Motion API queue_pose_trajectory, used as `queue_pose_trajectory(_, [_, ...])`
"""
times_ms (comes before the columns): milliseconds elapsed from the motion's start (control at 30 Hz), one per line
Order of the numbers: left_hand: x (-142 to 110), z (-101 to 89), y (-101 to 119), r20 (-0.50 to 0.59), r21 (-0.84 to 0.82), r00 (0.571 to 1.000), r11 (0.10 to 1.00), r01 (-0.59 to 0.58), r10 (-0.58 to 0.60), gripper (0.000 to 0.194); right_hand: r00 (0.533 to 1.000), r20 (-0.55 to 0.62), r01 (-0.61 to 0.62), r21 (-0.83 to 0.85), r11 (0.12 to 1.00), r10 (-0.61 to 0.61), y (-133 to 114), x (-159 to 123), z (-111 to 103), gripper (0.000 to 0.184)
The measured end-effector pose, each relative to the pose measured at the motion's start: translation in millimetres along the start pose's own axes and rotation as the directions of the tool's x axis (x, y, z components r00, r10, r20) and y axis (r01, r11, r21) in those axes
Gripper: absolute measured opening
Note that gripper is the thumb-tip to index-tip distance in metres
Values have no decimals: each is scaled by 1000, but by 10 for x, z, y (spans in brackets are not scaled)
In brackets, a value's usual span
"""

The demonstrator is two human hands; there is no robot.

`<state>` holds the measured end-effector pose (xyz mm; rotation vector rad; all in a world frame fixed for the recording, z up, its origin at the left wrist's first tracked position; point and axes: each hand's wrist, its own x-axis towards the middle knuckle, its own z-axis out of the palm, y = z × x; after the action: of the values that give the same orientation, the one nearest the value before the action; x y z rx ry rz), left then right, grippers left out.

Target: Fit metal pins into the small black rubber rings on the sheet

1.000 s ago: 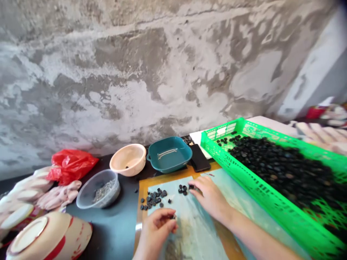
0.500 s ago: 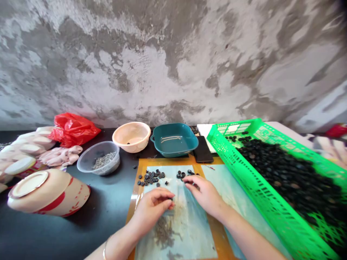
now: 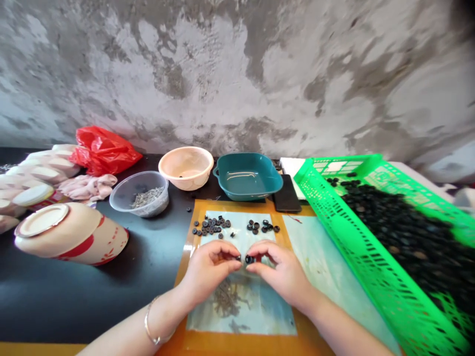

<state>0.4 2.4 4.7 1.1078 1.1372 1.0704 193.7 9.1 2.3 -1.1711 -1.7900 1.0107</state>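
Head view, one working surface with both hands at lower centre of the frame.

Item: my left hand (image 3: pixel 208 269), lower centre-left; thumb and fingertips pinching a small dark piece (image 3: pixel 238 257), mostly hidden by the fingers. Thin metal bangle (image 3: pixel 146 321) on that wrist.

Item: my right hand (image 3: pixel 285 269), lower centre-right; thumb and fingertips pinching a round black part (image 3: pixel 250 259), its end turned toward my left hand. The two held pieces sit near each other, apart by a narrow gap, over a pale blue sheet (image 3: pixel 267 316) on an orange-brown mat (image 3: pixel 218 342).

Item: loose dark discs (image 3: pixel 213 230), a cluster at centre, beyond my left hand. One lone small piece (image 3: pixel 232 235) just right of them.

Item: loose black caps (image 3: pixel 256 231), two small groups, centre-right, beyond my right hand.

Item: green crate (image 3: pixel 378 274), right side of the frame, with a heap of black parts (image 3: pixel 404 232) inside.

Item: teal basin (image 3: pixel 249 185), upper middle; dark flat slab (image 3: pixel 286 193) just to its right; peach bowl (image 3: pixel 190 184) to its left.

Item: clear tub (image 3: pixel 143 211), left of centre, holding grey metal bits (image 3: pixel 146 197).

Item: red plastic bag (image 3: pixel 107 151), upper left; cream-and-red container (image 3: pixel 79 235), tilted, below it on the black tabletop (image 3: pixel 148 277).
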Motion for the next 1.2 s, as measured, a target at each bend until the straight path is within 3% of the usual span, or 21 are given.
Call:
queue_pose_trajectory(167, [-17, 7, 25, -3, -28, 1000, 999, -24, 24, 13, 986, -30, 162, -46, 986, -163, -35, 4, -12, 10])
queue_pose_trajectory(767, [-38, 13, 30, 20, 23, 999, 999, -37, 36, 10, 968, -14, 250, -64, 966, -251, -40, -38, 33, 14])
queue_pose_trajectory(967, [-38, 34, 40, 81, -108, 987, 983, 146, -137, 15, 983, 7, 182, -62, 981, -182, -55, -51, 50, 21])
queue_pose_trajectory(1200, [-27, 38, 8, 163, -197, 951, 936, 293, -264, 28, 997, 66, -47, 103, 994, 40, -129, -107, 156, 16])
